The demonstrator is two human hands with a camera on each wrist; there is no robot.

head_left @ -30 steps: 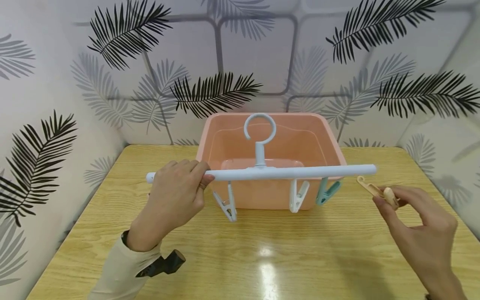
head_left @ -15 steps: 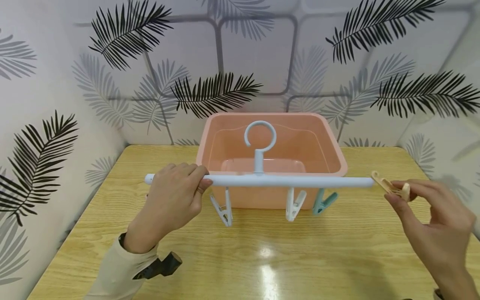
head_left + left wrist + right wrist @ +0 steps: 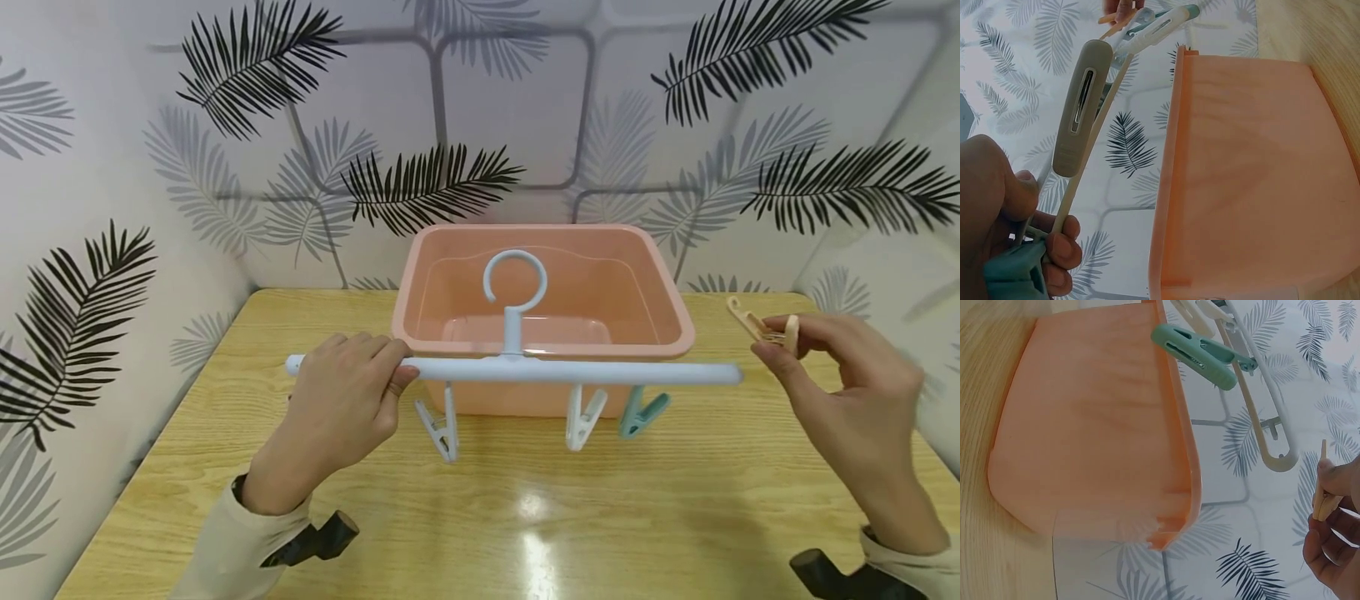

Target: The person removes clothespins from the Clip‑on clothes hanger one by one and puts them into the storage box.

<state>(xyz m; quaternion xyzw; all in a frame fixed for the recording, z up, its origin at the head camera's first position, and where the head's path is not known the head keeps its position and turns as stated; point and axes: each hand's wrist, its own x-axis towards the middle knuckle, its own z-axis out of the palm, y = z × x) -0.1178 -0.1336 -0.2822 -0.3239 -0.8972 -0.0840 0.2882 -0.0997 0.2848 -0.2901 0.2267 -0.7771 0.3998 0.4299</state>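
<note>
A pale blue clip hanger [image 3: 570,369] with an open ring hook hangs in front of the pink basin. My left hand [image 3: 341,412] grips its bar near the left end. Two white clips, a left one [image 3: 441,425] and a middle one [image 3: 583,417], hang below the bar, along with a teal clip [image 3: 642,412] farther right. Another teal clip [image 3: 1016,272] shows beside my left fingers in the left wrist view. My right hand [image 3: 855,392] pinches a cream clip [image 3: 750,323] between thumb and fingers, apart from the bar's right end.
The pink basin [image 3: 675,337] stands on the wooden table [image 3: 465,517], close to the back wall. Patterned leaf wallpaper [image 3: 517,125] covers the walls behind and at the sides. Black wrist mounts [image 3: 318,537] stick out from the sleeves.
The hanger has sunk lower in the head view, its right end most. My right hand first went right with the cream clip, then back left and up. Both hands keep their hold.
</note>
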